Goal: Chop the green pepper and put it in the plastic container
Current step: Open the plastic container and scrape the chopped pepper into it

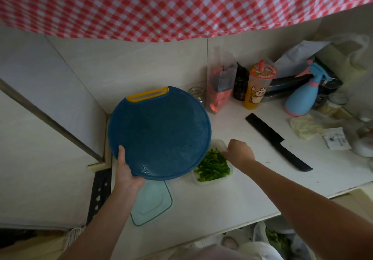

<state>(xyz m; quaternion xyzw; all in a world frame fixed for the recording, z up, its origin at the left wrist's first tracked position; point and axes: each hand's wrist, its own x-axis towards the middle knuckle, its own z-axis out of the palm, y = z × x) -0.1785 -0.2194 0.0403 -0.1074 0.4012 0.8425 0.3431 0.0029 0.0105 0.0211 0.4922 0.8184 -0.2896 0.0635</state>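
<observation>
1. Two grips busy with what looks like the last step: tipping chopped green pepper [214, 165] off the cutting board [159, 132] into the plastic container [214, 181].
2. Left grip [126, 171], lower left of centre: clamped on the board's near edge, thumb on the top face, holding the blue round board lifted and tilted, with its lower right edge overhanging the container.
3. Right grip [240, 152], just right of centre: knuckles up, fingers curled down at the container's far right corner. Impossible to tell whether pinching pepper, steadying the rim or clenched on nothing.
4. Pepper: thin dark-green strips, piled loose and uneven inside the clear square container on the tabletop [252, 189], low in the middle of the frame. Nothing green visible on the board face, only a wet sheen near its bottom edge. Judged from that: chopping done, transfer all but complete.
5. Next move, as a guess: brushing in any strips hidden under the board's edge, then lowering the board flat without knocking the light container.
6. Lying idle: black knife [278, 142] at right, well apart; teal lid [151, 203] at lower centre, partly under the board.
</observation>
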